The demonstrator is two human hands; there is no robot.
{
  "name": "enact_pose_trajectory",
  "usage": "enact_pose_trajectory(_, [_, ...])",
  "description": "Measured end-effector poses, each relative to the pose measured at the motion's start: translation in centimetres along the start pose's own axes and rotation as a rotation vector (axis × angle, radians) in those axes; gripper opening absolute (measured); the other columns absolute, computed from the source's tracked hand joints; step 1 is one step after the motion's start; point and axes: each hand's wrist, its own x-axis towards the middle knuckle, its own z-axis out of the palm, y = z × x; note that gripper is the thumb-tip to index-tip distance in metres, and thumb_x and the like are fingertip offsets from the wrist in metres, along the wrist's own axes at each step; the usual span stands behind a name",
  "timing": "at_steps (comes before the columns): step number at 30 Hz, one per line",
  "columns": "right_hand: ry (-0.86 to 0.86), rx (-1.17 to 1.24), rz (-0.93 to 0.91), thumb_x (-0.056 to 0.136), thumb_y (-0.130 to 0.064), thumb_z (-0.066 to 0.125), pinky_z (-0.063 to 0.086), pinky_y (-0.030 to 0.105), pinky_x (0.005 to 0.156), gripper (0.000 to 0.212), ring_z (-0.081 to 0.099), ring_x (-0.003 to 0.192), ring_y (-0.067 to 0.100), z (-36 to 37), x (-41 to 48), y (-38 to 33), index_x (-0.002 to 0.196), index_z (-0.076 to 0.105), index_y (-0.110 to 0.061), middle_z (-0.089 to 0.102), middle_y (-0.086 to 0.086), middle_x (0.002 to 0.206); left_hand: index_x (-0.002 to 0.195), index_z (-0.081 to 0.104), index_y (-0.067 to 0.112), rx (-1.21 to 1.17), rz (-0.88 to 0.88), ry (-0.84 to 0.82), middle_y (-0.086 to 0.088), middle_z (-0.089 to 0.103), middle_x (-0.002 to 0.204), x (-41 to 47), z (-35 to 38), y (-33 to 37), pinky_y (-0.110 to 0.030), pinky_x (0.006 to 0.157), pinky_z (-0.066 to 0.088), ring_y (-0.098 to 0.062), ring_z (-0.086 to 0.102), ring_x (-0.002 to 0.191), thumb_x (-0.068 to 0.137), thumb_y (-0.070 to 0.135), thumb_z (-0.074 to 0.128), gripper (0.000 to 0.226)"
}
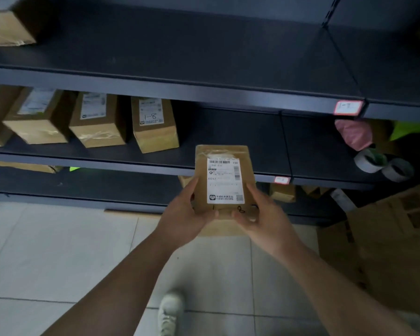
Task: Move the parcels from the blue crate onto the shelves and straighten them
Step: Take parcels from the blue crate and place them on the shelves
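I hold a small brown cardboard parcel (224,175) with a white shipping label in front of the dark middle shelf (240,141). My left hand (183,214) grips its lower left edge and my right hand (260,214) grips its lower right edge. A handwritten mark sits below the label, partly under my thumbs. On the middle shelf to the left stands a row of several similar parcels; the nearest one (154,124) is marked 1-8. The blue crate is out of view.
The top shelf (204,57) carries one box (9,23) at far left. Pink bagged item (354,133) and tape rolls (383,163) lie on the right bay. Large cardboard boxes (386,243) stand on the floor at right. My shoe (170,311) is on the tiled floor.
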Motion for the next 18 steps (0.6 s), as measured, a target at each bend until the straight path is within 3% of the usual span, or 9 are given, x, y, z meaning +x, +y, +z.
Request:
enact_pose_trajectory(4, [0.016, 0.036, -0.045, 0.086, -0.035, 0.063, 0.042, 0.025, 0.089, 0.062, 0.049, 0.107, 0.003, 1.2, 6.6, 1.6, 0.141, 0.033, -0.036, 0.050, -0.013, 0.127, 0.139, 0.028, 0.047, -0.019, -0.001, 0.039, 0.023, 0.059, 0.121, 6.4, -0.3, -1.2, -0.032, 0.093, 0.049, -0.001, 0.057, 0.110, 0.070, 0.031, 0.074, 0.085])
enact_pose_trajectory(6, [0.019, 0.054, -0.048, 0.087, -0.033, 0.062, 0.038, 0.025, 0.089, 0.061, 0.046, 0.109, 0.004, 1.4, 10.0, 1.9, 0.141, 0.033, -0.034, 0.046, -0.013, 0.125, 0.126, 0.037, 0.052, -0.054, 0.031, 0.078, 0.028, 0.061, 0.106, 9.3, -0.6, -1.2, -0.018, 0.080, 0.048, 0.010, 0.058, 0.094, 0.076, 0.022, 0.074, 0.069])
enact_pose_trajectory(8, [0.037, 0.055, -0.037, 0.088, -0.032, 0.061, 0.037, 0.026, 0.092, 0.065, 0.045, 0.112, 0.008, 1.7, 13.3, 2.2, 0.144, 0.030, -0.034, 0.042, -0.006, 0.131, 0.115, 0.032, 0.059, -0.075, 0.068, 0.109, 0.037, 0.056, 0.090, 12.1, -1.0, -1.1, -0.006, 0.067, 0.043, 0.019, 0.055, 0.078, 0.080, 0.016, 0.072, 0.068])
enact_pose_trajectory(9, [0.050, 0.058, -0.031, 0.087, -0.032, 0.062, 0.037, 0.027, 0.094, 0.066, 0.045, 0.114, 0.011, 1.8, 14.8, 2.4, 0.145, 0.029, -0.033, 0.041, -0.003, 0.134, 0.118, 0.032, 0.058, -0.084, 0.085, 0.118, 0.039, 0.054, 0.086, 13.5, -1.1, -1.1, -0.007, 0.069, 0.044, 0.018, 0.055, 0.077, 0.080, 0.015, 0.071, 0.070])
enact_pose_trajectory(11, [0.069, 0.067, -0.019, 0.086, -0.032, 0.063, 0.039, 0.030, 0.098, 0.068, 0.047, 0.117, 0.016, 2.3, 17.4, 2.8, 0.145, 0.030, -0.031, 0.037, 0.002, 0.136, 0.123, 0.036, 0.055, -0.102, 0.105, 0.127, 0.035, 0.057, 0.092, 16.0, -1.1, -1.4, -0.021, 0.084, 0.049, 0.009, 0.058, 0.090, 0.077, 0.016, 0.072, 0.070])
enact_pose_trajectory(13, [0.069, 0.068, -0.008, 0.086, -0.031, 0.063, 0.040, 0.033, 0.102, 0.069, 0.047, 0.119, 0.020, 2.7, 19.5, 3.2, 0.146, 0.029, -0.029, 0.033, 0.004, 0.138, 0.113, 0.040, 0.057, -0.125, 0.121, 0.146, 0.029, 0.062, 0.102, 18.1, -1.0, -1.8, -0.036, 0.093, 0.051, -0.002, 0.061, 0.100, 0.069, 0.023, 0.070, 0.063])
enact_pose_trajectory(18, [0.062, 0.035, 0.008, 0.089, -0.031, 0.061, 0.032, 0.022, 0.094, 0.069, 0.042, 0.124, 0.021, 3.0, 23.8, 3.8, 0.148, 0.026, -0.028, 0.030, 0.006, 0.143, 0.131, 0.042, 0.034, -0.133, 0.150, 0.149, 0.016, 0.063, 0.115, 22.3, -1.5, -2.4, -0.039, 0.092, 0.052, -0.008, 0.062, 0.103, 0.072, 0.022, 0.073, 0.068])
